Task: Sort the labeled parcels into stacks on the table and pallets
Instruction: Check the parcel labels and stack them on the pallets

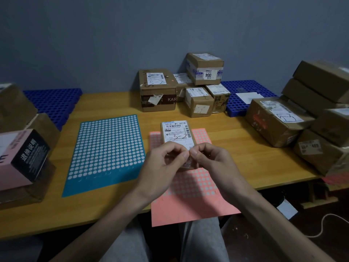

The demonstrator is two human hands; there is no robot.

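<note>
Over the parcel (pixel 176 133), left grip (pixel 166 157) and right grip (pixel 209 157) are curled closed, thumbs touching; anything pinched is too small to see. Marked 5-2, the parcel lies on a pink sheet (pixel 188 210) on the tabletop (pixel 245 148).

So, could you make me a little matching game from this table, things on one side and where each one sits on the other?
Things
1. teal sheet
2. 004 box
3. pink-black box
4. small parcel

Places
A. top of the back stack
B. far left, on brown boxes
C. flat on the table, left of the pink sheet
D. on the pink sheet

Pairs: 1-C, 2-A, 3-B, 4-D
</note>
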